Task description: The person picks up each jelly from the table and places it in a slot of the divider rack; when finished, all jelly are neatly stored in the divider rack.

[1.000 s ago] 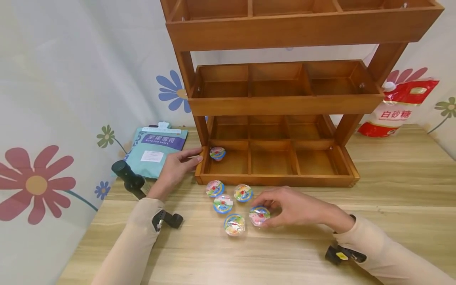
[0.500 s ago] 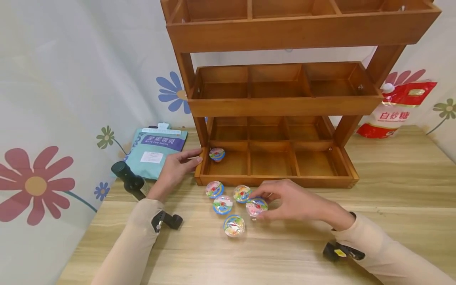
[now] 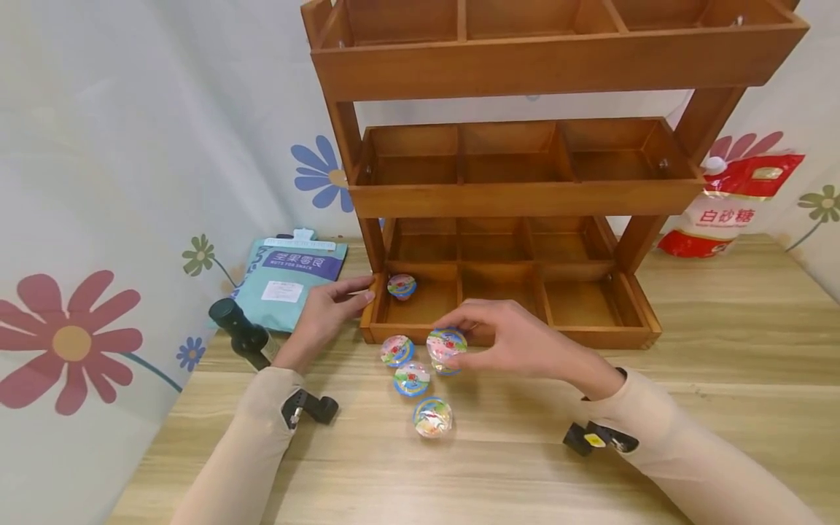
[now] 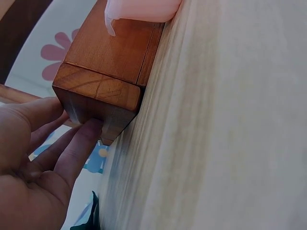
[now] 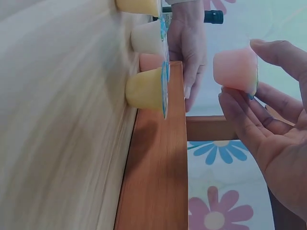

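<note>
My right hand (image 3: 515, 341) pinches a pink jelly cup (image 5: 235, 71) by its rim between thumb and fingers, lifted off the table. In the head view it partly covers a yellow jelly cup (image 5: 146, 90) standing below. A pink cup (image 3: 397, 351), a white one (image 3: 412, 380) and another cup (image 3: 432, 417) stand on the table in front of the wooden shelf (image 3: 525, 200). One more jelly cup (image 3: 402, 286) lies tilted in the bottom tier's front left compartment. My left hand (image 3: 328, 313) touches the shelf's lower left end with its fingertips.
To the left lie a teal nut snack bag (image 3: 285, 281) and a dark bottle (image 3: 244, 332) with a green cap. A red and white sugar pouch (image 3: 728, 204) stands behind the shelf's right side. A flowered cloth (image 3: 197, 131) hangs behind.
My right hand has lifted the pink jelly cup off the table and carried it left and toward the shelf, over the yellow cup. The left hand stays at the shelf's end.
</note>
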`<state>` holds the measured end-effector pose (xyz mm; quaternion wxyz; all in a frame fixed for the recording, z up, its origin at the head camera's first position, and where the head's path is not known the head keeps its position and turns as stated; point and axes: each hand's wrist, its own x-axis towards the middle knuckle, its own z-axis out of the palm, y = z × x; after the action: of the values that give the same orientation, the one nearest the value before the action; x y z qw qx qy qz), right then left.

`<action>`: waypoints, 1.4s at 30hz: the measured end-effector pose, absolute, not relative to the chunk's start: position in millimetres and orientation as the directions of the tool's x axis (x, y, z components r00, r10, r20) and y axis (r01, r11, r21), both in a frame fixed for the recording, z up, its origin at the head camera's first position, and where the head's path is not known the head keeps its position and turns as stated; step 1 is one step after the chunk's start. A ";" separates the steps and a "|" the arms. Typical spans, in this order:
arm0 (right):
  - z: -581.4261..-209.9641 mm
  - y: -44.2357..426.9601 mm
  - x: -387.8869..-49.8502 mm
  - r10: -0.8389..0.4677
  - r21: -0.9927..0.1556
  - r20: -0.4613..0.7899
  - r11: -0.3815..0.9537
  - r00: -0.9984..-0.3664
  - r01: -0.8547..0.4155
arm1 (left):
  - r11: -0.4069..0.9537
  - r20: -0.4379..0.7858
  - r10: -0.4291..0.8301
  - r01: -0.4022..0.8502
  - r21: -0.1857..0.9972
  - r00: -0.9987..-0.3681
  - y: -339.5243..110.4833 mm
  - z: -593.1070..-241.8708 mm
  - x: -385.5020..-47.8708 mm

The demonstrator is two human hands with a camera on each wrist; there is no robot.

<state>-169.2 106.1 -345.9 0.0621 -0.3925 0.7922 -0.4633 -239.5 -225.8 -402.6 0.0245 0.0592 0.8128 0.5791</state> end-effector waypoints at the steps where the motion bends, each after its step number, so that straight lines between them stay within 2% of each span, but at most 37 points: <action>1: -345.4 103.1 -170.9 -0.676 -0.791 0.265 0.256 -0.688 -0.556 | 0.322 0.027 0.124 0.066 0.944 -0.992 -225.8 -403.2 -239.4; 12: -341.0 82.7 -191.4 -0.640 -0.759 0.295 0.294 -0.709 -0.581 | 0.333 0.040 0.111 0.075 0.940 -0.993 -226.1 -404.2 -238.1; 21: -339.0 66.5 -205.3 -0.589 -0.781 0.309 0.291 -0.747 -0.552 | 0.345 0.037 0.111 0.074 0.936 -0.993 -224.3 -401.5 -238.5; 28: -341.0 56.2 -215.2 -0.551 -0.802 0.254 0.340 -0.795 -0.491 | 0.338 0.035 0.116 0.073 0.938 -0.993 -225.8 -400.2 -236.6; 42: -353.1 44.7 -229.7 -0.499 -0.833 0.203 0.365 -0.843 -0.417 | 0.354 0.022 0.117 0.062 0.933 -0.993 -225.2 -398.6 -236.2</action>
<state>-229.7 44.7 -353.1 0.0418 -0.2773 0.8251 -0.4905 -236.2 -225.2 -398.6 0.0240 0.0543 0.8223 0.5659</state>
